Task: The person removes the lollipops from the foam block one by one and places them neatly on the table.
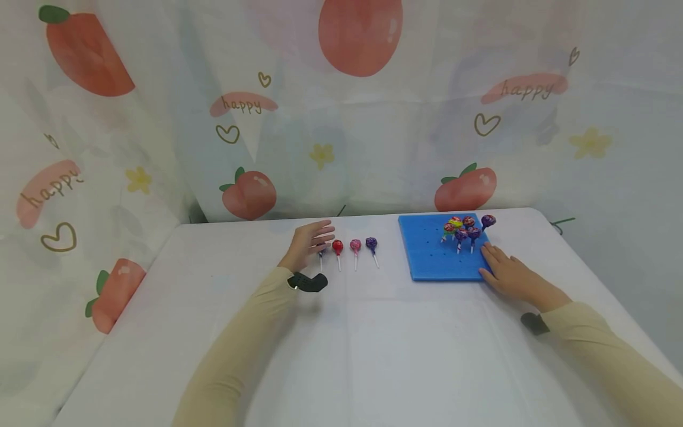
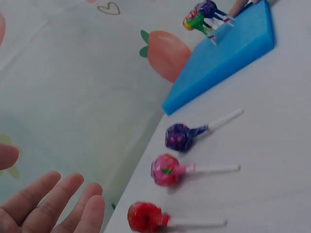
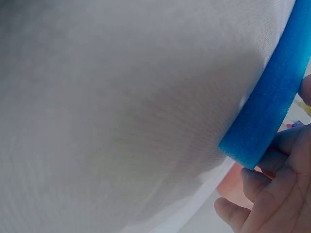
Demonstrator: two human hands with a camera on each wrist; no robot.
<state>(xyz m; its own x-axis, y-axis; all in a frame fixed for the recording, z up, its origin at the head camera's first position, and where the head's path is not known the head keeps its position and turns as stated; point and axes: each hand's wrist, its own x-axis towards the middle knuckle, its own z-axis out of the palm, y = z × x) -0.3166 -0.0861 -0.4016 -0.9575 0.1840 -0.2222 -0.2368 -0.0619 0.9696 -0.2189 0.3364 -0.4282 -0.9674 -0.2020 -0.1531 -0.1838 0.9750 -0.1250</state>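
Note:
My left hand (image 1: 306,242) is over the left end of a row of lollipops, its fingers extended and slightly bent, gripping nothing. Beneath it lies a dark lollipop (image 1: 321,263), partly hidden by the fingers. Beside that lie a red lollipop (image 2: 144,217), a pink lollipop (image 2: 166,170) and a purple lollipop (image 2: 179,138), sticks toward me. On the right, a blue foam board (image 1: 427,261) with small holes carries several upright lollipops (image 1: 461,235) toward its far right corner. My right hand (image 1: 509,277) rests its fairly straight fingers against the board's right edge.
A white-covered table (image 1: 373,350) bears everything. Behind it and at the sides hangs a fabric curtain (image 1: 384,136) printed with fruit, hearts and flowers. Dark bands (image 1: 308,282) sit at the wrists.

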